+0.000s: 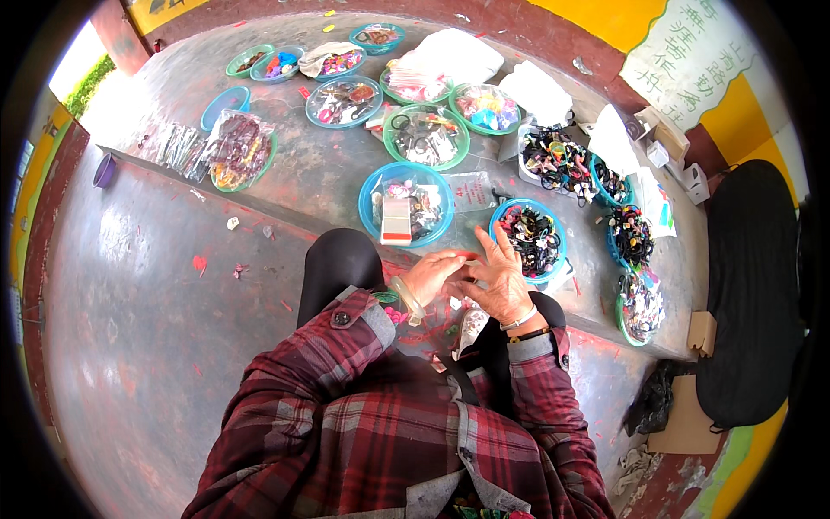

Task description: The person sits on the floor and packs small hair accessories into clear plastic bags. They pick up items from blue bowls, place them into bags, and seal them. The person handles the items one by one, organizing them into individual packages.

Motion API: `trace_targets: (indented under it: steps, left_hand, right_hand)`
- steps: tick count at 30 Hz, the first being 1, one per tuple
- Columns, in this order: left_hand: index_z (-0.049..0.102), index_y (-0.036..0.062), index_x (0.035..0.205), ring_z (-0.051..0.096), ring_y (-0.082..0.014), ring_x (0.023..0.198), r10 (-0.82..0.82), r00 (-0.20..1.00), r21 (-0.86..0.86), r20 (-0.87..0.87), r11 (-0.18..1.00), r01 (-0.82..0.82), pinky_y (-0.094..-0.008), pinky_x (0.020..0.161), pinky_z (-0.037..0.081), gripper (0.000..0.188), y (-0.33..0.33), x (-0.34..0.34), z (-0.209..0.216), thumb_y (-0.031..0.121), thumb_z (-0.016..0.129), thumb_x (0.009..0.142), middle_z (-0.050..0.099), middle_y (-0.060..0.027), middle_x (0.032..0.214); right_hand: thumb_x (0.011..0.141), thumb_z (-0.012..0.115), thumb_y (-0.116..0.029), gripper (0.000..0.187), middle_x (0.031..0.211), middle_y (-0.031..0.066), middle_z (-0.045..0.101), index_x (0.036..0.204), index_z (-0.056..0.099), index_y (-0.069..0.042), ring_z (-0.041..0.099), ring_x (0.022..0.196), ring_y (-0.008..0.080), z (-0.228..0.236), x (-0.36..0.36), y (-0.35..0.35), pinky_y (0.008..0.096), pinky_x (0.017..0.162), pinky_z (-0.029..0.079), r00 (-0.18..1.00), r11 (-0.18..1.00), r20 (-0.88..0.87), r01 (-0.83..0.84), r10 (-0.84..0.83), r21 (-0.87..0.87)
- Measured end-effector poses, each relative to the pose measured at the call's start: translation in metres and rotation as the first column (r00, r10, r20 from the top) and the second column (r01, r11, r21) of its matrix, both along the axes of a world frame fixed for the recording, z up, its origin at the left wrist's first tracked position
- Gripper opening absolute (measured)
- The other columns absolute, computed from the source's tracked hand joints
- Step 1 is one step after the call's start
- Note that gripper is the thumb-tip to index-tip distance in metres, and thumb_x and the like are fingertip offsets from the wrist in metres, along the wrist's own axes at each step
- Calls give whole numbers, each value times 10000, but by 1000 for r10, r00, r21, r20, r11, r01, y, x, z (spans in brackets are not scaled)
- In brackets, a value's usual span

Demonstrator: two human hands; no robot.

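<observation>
My left hand (432, 275) and my right hand (500, 284) meet above my knees, just in front of the blue basins. A bit of red shows at the left fingertips, but its kind is too small to make out. The left fingers are closed around it. On the right, thumb and forefinger pinch at the same spot while the other fingers stick up. Beyond the hands, a blue basin (365, 216) holds small bagged pieces and a stack of white cards with a red band (396, 221). Another blue basin (564, 251), full of dark and coloured hair ties (529, 240), sits just past my right hand.
Several more basins stand on the raised concrete ledge, including a green-rimmed one (462, 156) with bagged black loops. White sacks (454, 56) lie behind them. Black hair ties fill a bin (553, 160) at right. A long black cushion-like object (752, 294) leans by the wall.
</observation>
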State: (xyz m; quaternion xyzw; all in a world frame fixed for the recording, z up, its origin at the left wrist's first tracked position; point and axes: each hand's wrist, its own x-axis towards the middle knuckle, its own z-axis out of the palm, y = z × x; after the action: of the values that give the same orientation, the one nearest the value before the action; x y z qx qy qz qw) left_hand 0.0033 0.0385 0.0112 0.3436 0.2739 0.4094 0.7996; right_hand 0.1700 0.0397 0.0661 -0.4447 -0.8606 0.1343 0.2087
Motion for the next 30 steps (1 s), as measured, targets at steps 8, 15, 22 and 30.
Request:
trace_targets:
  steps: [8,15,22,30]
  left_hand:
    - [430,-8,1219,603,-205,827,-12,998,-29,-54,1000,10,-284,604,511,425,1,1,-8,294,411,922,567,-149,1042]
    - [455,17,1202,595,-176,837,2,1000,-64,20,998,-1,-271,587,500,414,4,-1,0,310,447,909,584,-116,1021]
    - [530,12,1134,578,-125,859,-18,996,-143,-89,990,5,-258,655,487,320,7,-4,5,141,583,846,591,-72,1009]
    - [563,-63,1032,557,-110,813,-84,968,-12,-238,996,83,-238,747,439,286,10,5,-35,43,633,776,601,-68,926]
  right_hand:
    - [658,699,-213,165,1265,167,449,820,702,-187,308,1249,367,-20,5,7,443,1007,271,992,992,-97,-89,81,-87]
    - [699,676,-80,116,1044,131,595,814,687,-65,542,1026,258,-18,7,7,346,851,433,915,890,-347,25,-203,-455]
    - [738,656,-28,73,710,22,621,803,667,4,544,674,60,-23,13,9,206,592,439,759,809,-498,63,-420,-585]
    - [748,644,-10,44,690,-13,602,787,647,11,492,625,30,-36,19,15,182,551,396,672,766,-539,66,-508,-639]
